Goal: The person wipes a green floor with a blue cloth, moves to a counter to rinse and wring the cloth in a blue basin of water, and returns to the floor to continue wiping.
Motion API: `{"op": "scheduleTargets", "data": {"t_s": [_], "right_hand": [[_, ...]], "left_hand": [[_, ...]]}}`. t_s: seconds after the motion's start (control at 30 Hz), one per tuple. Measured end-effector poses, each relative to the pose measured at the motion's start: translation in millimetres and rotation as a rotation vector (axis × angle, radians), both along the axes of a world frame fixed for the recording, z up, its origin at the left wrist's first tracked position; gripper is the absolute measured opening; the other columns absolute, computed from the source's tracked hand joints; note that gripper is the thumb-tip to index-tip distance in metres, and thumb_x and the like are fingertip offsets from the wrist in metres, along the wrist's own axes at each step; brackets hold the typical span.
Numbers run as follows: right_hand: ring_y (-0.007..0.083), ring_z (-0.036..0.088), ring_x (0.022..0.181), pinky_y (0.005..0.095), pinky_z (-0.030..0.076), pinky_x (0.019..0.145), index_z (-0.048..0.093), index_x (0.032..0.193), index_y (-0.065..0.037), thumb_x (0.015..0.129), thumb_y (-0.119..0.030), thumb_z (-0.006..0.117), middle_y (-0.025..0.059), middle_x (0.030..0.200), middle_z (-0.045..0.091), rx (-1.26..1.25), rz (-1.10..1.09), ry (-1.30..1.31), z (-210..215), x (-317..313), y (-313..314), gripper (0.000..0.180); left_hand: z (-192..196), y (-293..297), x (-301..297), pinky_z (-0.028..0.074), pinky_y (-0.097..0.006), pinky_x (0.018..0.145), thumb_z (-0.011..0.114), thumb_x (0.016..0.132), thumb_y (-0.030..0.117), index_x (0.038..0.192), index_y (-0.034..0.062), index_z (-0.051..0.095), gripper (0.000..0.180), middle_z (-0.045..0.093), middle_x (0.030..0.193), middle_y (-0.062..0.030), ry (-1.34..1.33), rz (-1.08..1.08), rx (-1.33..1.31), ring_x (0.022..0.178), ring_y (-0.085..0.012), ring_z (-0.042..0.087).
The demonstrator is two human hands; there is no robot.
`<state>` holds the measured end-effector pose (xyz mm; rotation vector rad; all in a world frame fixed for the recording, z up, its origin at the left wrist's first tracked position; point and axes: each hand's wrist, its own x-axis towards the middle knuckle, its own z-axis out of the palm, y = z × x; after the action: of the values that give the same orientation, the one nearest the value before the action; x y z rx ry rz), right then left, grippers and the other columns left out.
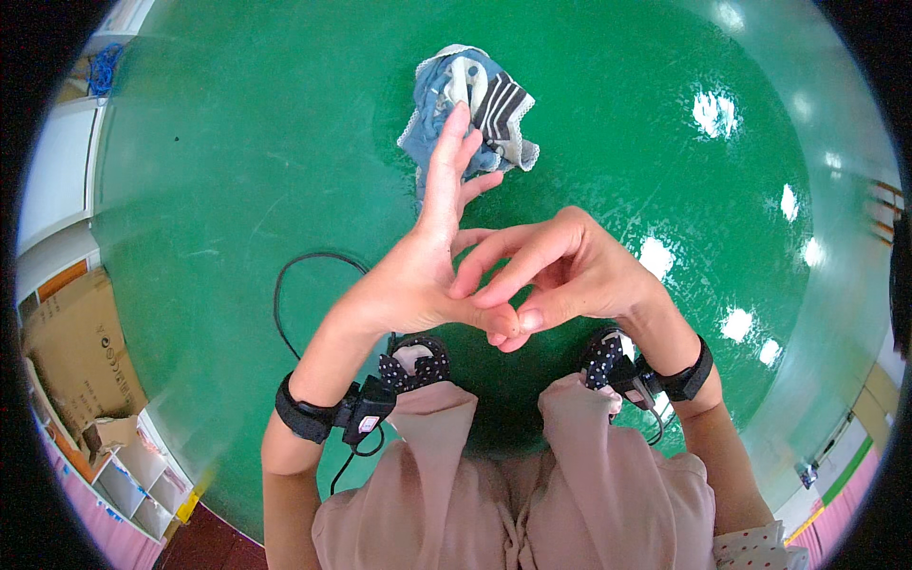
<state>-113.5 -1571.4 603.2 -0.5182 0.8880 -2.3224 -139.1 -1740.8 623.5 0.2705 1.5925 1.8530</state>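
My left hand [418, 271] is held up with its fingers stretched out and holds nothing. Its thumb points to the right, into my right hand [579, 271]. The right hand's fingers are bent round that thumb, with the right thumb pressing near its tip. Beyond the left fingertips, a crumpled blue cloth [503, 109] lies on the green floor [237, 171]. White scalloped trim runs along its edge, and part of it has black and white stripes. The left fingers cover some of it.
A black strap with a small box [366, 408] sits on my left wrist, its cable [277, 294] looping over the floor; another strap [693, 370] is on the right. Cardboard [81, 347] and a white divided shelf [142, 475] stand at left. My dotted shoes [418, 366] are below.
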Motion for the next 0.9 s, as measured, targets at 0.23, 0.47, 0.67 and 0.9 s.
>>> {"op": "scheduleTargets", "data": {"t_s": [0.23, 0.47, 0.67, 0.9], "right_hand": [[0.0196, 0.060, 0.089, 0.0324, 0.051, 0.080, 0.066, 0.098, 0.000, 0.072, 0.004, 0.069, 0.0150, 0.106, 0.059, 0.005, 0.028, -0.109, 4, 8, 2, 0.027], [0.0245, 0.063, 0.075, 0.0338, 0.056, 0.069, 0.066, 0.093, 0.006, 0.067, 0.014, 0.064, 0.0234, 0.106, 0.056, 0.046, 0.032, -0.187, 1, 12, 2, 0.027], [0.0240, 0.063, 0.078, 0.0335, 0.056, 0.070, 0.066, 0.093, 0.005, 0.065, 0.017, 0.062, 0.0220, 0.107, 0.056, 0.049, 0.049, -0.218, -1, 14, 2, 0.031], [0.0217, 0.062, 0.089, 0.0361, 0.053, 0.080, 0.060, 0.108, 0.002, 0.073, 0.005, 0.065, 0.0167, 0.114, 0.055, -0.041, 0.010, -0.308, -6, 20, -2, 0.035]], "left_hand": [[-10, -5, 2, 0.031, -0.048, 0.100, 0.091, 0.036, 0.036, 0.140, 0.0176, -0.017, 0.151, 0.003, 0.146, -0.0202, 0.049, -0.051, -0.027, 0.130, -0.0363, 0.022], [-13, -8, 3, 0.032, -0.049, 0.099, 0.091, 0.036, 0.032, 0.140, 0.0174, -0.018, 0.151, 0.000, 0.146, -0.0204, 0.088, -0.131, -0.085, 0.130, -0.0368, 0.020], [-18, -9, 5, 0.034, -0.049, 0.098, 0.090, 0.036, 0.034, 0.140, 0.0175, -0.018, 0.151, 0.001, 0.145, -0.0208, 0.116, -0.138, -0.095, 0.130, -0.0369, 0.021], [-9, -4, 0, 0.035, -0.048, 0.098, 0.089, 0.035, 0.038, 0.141, 0.0205, -0.015, 0.150, 0.004, 0.146, -0.0188, -0.040, -0.045, -0.055, 0.129, -0.0360, 0.024]]}}
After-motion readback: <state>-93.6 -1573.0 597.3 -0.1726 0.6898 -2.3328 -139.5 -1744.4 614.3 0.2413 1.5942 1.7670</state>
